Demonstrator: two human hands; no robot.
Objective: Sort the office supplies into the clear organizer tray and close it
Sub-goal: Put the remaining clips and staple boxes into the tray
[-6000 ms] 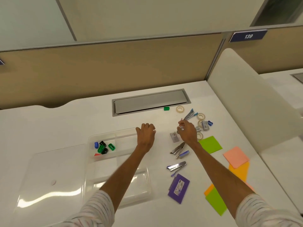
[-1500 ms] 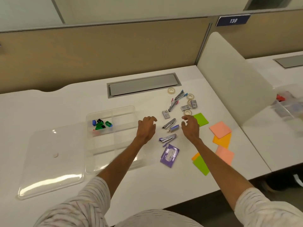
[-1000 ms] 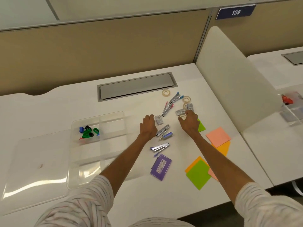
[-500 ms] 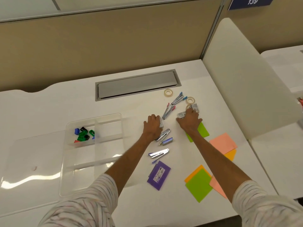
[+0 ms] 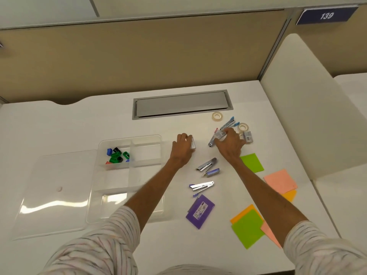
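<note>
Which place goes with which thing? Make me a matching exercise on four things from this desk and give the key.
Things:
1. sharpeners
2. lid
3. purple box
4. tape roll

Places:
A. flat on the desk, left of the organizer tray
B. just right of the grey cable hatch
C. in the tray's far left compartment
D. nearest the desk's front edge, between the two forearms

Pairs: 1-C, 2-A, 3-D, 4-B

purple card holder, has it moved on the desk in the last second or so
No. The purple card holder lies just below the same silver stapler, as before; only the camera shifted.
</note>
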